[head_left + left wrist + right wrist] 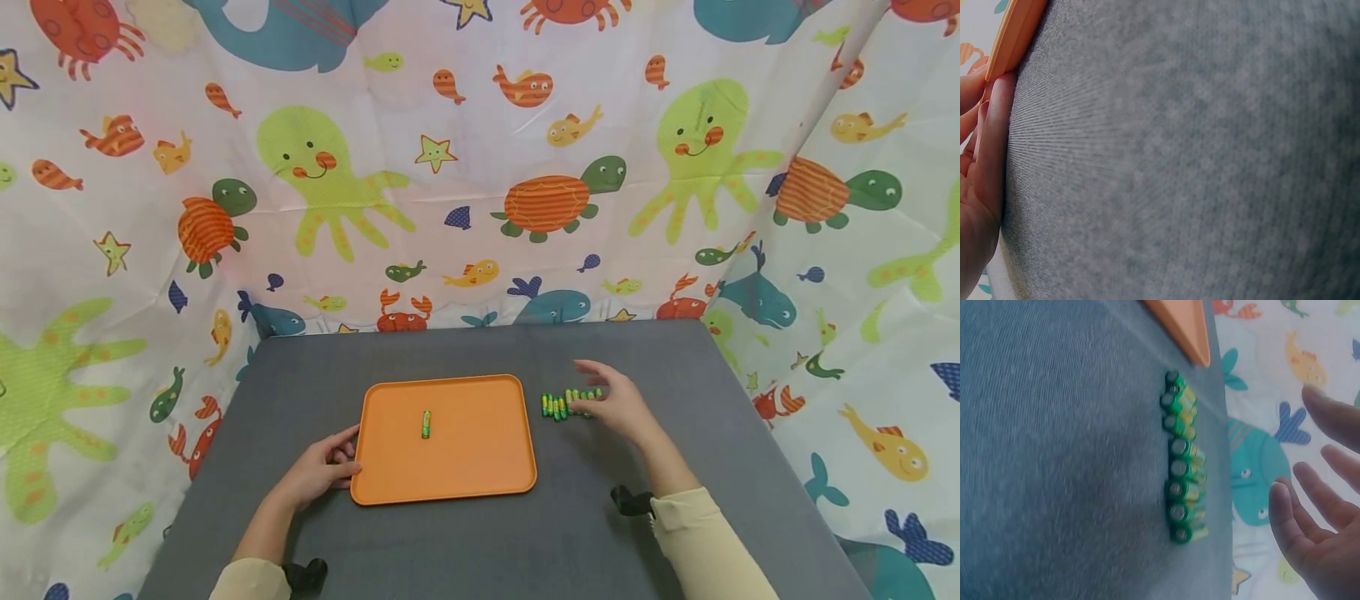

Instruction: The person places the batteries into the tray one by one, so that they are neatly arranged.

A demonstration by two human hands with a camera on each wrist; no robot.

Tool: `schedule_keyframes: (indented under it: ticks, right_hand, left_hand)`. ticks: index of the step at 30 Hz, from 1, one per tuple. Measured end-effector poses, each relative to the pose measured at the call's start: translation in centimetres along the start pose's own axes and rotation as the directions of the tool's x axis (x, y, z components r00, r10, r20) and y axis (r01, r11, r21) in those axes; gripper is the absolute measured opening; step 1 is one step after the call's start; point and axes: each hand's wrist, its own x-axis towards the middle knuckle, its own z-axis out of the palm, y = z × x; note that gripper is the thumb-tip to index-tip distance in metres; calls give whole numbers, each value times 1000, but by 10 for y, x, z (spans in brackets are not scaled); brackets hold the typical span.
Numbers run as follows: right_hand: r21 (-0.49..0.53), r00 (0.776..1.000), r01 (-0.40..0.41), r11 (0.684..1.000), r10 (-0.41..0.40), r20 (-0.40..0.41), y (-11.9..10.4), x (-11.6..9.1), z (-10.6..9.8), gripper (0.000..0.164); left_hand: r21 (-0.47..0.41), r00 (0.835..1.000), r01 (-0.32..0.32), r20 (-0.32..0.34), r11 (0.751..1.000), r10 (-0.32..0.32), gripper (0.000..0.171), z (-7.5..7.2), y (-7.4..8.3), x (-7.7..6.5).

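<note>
On the left side of the grey table (450, 550), your left hand (318, 468) holds the orange tray (472, 458) by its edge, the thumb at the rim and a finger lying along the side. In the left wrist view, the tray's edge sits between your thumb and fingers, with the side of the hand down by the tabletop.

Inside the tray, left of its middle, a single green battery (426, 424) lies lengthwise, pointing away from you and well apart from the rims.

Just beyond the tray's right edge, a row of batteries (557, 407), green with yellow, lies side by side on the table. The right wrist view shows their round ends turned towards you, the row slightly uneven, with a small gap along it.

Your right hand (618, 404) is over the right end of that row and hides part of it in the head view. Its fingers are spread and loosely bent, with thumb and fingers apart and nothing grasped; the right wrist view shows it clear of the batteries.

You wear cream sleeves (708, 542), and behind the table hangs a white curtain (465, 125) printed with sea creatures.
</note>
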Motion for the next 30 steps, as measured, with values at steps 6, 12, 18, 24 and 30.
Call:
schedule_keyframes:
  ticks: [6, 12, 18, 24, 30]
  right_hand:
    - [-49, 1000, -31, 998, 31, -6, 12, 0, -8, 74]
    - [-80, 998, -63, 995, 64, 8, 25, 3, -10, 76]
    - [-100, 997, -74, 992, 77, 17, 44, 6, -12, 78]
    - [-129, 995, -95, 987, 98, 19, 57, 10, -12, 77]
    - [-157, 990, -137, 978, 140, 13, 67, 12, -8, 76]
  left_hand:
    - [-1, 1000, -11, 10, 1000, 11, 77, 0, 1, -1]
    - [0, 1000, -8, 1, 1000, 8, 76, 0, 0, -2]
    - [-3, 999, -28, 18, 1000, 28, 76, 1, 3, -3]
    - [-2, 1000, -24, 11, 1000, 24, 75, 1, 5, -3]
    - [-13, 1000, -12, -1, 1000, 12, 76, 1, 5, -4]
